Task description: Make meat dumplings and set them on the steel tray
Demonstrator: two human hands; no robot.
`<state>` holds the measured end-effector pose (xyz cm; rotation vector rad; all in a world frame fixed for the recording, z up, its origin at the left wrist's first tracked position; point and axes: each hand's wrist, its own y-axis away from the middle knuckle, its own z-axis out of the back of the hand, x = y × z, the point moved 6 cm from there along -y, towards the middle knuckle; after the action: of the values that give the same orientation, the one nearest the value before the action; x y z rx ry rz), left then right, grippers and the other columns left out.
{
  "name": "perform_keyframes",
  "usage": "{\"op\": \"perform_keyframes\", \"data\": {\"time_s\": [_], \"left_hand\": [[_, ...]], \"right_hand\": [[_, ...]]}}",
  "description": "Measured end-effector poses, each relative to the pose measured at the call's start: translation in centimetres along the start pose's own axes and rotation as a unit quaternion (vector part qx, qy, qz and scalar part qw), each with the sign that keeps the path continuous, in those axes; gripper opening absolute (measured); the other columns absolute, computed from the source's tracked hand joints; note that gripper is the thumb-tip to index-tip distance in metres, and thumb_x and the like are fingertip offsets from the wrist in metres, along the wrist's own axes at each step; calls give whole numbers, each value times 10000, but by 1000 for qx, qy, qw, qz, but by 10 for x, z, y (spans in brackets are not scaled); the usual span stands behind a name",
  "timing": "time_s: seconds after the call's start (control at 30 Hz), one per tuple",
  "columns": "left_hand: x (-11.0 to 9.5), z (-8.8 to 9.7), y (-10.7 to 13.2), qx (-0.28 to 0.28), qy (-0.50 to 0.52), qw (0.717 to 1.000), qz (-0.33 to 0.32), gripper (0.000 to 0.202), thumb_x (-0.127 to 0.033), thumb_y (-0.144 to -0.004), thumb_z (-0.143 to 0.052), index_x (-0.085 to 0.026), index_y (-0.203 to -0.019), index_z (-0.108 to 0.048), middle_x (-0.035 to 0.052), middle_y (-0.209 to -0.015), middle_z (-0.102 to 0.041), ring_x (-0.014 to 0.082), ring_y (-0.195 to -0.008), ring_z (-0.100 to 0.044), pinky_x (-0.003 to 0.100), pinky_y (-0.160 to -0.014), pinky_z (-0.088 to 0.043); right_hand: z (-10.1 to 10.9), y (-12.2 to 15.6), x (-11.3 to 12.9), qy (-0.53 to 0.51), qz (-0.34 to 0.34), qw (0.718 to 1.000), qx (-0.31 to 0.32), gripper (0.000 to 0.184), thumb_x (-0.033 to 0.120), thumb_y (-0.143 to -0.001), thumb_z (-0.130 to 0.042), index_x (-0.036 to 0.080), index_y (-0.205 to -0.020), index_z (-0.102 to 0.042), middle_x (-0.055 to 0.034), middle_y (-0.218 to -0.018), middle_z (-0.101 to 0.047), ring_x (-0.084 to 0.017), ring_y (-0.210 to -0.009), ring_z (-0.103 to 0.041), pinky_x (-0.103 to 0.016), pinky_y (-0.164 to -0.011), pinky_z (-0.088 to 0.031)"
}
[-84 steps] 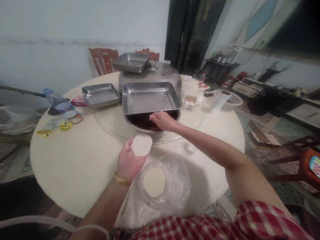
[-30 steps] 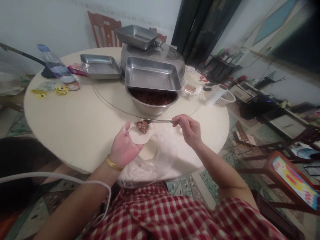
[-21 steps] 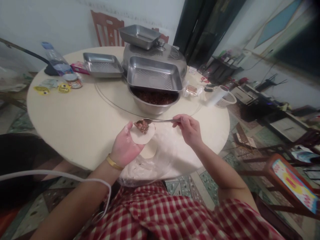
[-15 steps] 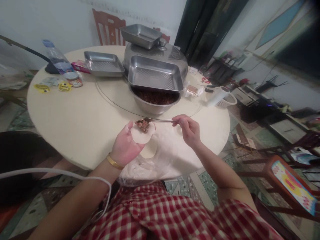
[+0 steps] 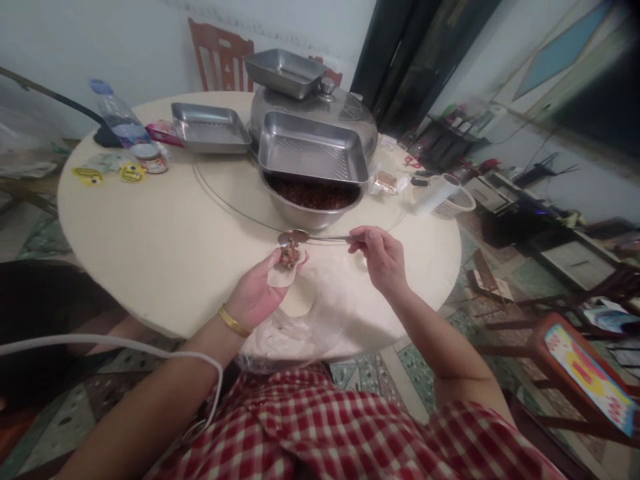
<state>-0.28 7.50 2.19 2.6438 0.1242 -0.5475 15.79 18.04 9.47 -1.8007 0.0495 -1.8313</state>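
A round dumpling wrapper (image 5: 281, 277) is cupped in my left hand (image 5: 255, 290), its sides folding up around a lump of minced filling (image 5: 289, 256). My right hand (image 5: 381, 259) grips a metal spoon (image 5: 327, 238) by the handle end. The spoon's bowl is just above the filling, at the wrapper's far edge; I cannot tell whether it still touches. Beyond the hands stands a steel bowl (image 5: 313, 218) of dark filling, partly covered by a rectangular metal tray (image 5: 313, 150). Below my hands, a clear plastic bag (image 5: 320, 313) with pale wrappers lies at the table's near edge.
On the round table (image 5: 150, 253) are a second tray (image 5: 213, 130), a large lidded pan (image 5: 345, 120) with another tray (image 5: 285, 70) on top, a water bottle (image 5: 117, 113), a small can (image 5: 151, 158) and a white basket (image 5: 455, 202). A white cable (image 5: 125, 343) crosses my left forearm.
The spoon has lifted off the filling, and its bowl now shows above it. My left hand has closed the wrapper's sides inward, making it narrower.
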Motion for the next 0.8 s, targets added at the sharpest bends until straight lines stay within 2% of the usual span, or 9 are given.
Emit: {"op": "perform_keyframes", "data": {"time_s": [0.2, 0.43, 0.57, 0.8], "left_hand": [[-2, 6, -3, -14, -11, 1000, -22, 303, -207, -993, -401, -84, -1007, -678, 104, -1057, -725, 174, -920, -700, 247, -811, -577], [2, 16, -15, -53, -21, 998, -17, 298, -189, -990, -409, -73, -951, -681, 118, -1013, -732, 162, -979, -683, 234, -866, -554], [3, 19, -20, -79, -19, 996, -22, 280, -181, -984, -424, -78, -944, -681, 106, -964, -735, 150, -926, -687, 219, -808, -564], [6, 23, -20, -120, -34, 992, -10, 274, -202, -982, -435, -106, -860, -660, 78, -882, -722, 128, -786, -683, 217, -731, -572]], "right_hand": [[3, -1, -2, 15, -55, 998, 11, 415, 588, -822, -594, 186, -816, -696, -8, -710, -670, -99, -594, -606, -249, -614, -528], [-7, -3, -2, 89, -44, 994, 32, 528, 685, -795, -547, 174, -821, -677, 11, -620, -597, -95, -562, -552, -234, -563, -508], [-16, -10, -1, 93, -41, 994, 45, 566, 732, -773, -524, 179, -791, -643, 23, -576, -564, -88, -514, -519, -215, -487, -474], [-30, -10, 10, 107, -20, 989, 101, 534, 700, -815, -503, 183, -706, -577, 41, -538, -543, -66, -448, -505, -186, -426, -436]]}}
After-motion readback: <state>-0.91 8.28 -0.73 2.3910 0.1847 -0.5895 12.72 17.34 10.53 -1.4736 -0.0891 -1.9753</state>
